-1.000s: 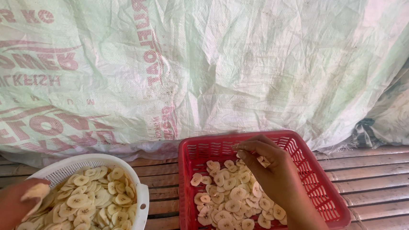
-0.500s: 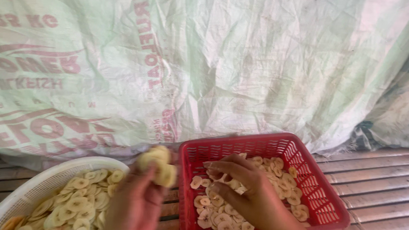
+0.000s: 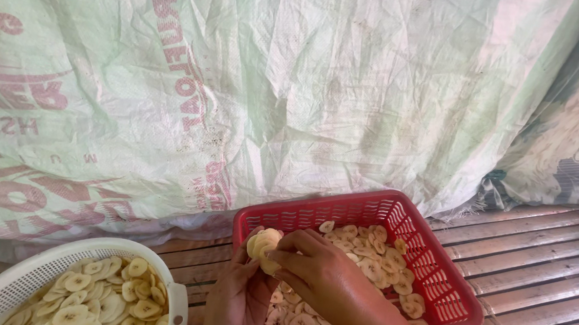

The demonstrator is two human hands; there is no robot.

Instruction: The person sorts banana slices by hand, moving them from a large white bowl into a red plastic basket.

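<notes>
Head view: both hands meet over the near-left corner of a red basket (image 3: 432, 261). The left hand (image 3: 239, 301) comes up from below with its fingers closed around a small stack of pale banana slices (image 3: 263, 243), held upright just above the basket's rim. The right hand (image 3: 322, 277) lies across from the right, its fingertips curled onto the same stack from the top and side, so the two hands are together and both grip the slices. Under and to the right of the right hand, more slices (image 3: 378, 257) lie spread in a loose layer on the basket floor, some overlapping. To the left of the left hand, well apart from the stack, a white round basket (image 3: 24, 269) holds a fuller heap of slices (image 3: 110, 299). Behind both hands hangs a crumpled pale woven sheet (image 3: 295, 88) with faded red print; the baskets stand on a slatted wooden floor (image 3: 541, 248) that runs off to the right of the hands.

To handle the stack well, I would judge a light pinch best: the slices look thin and likely to snap. Peeling one slice at a time with the right fingertips, while the left hand steadies the rest low over the basket, should keep dropped pieces inside it
</notes>
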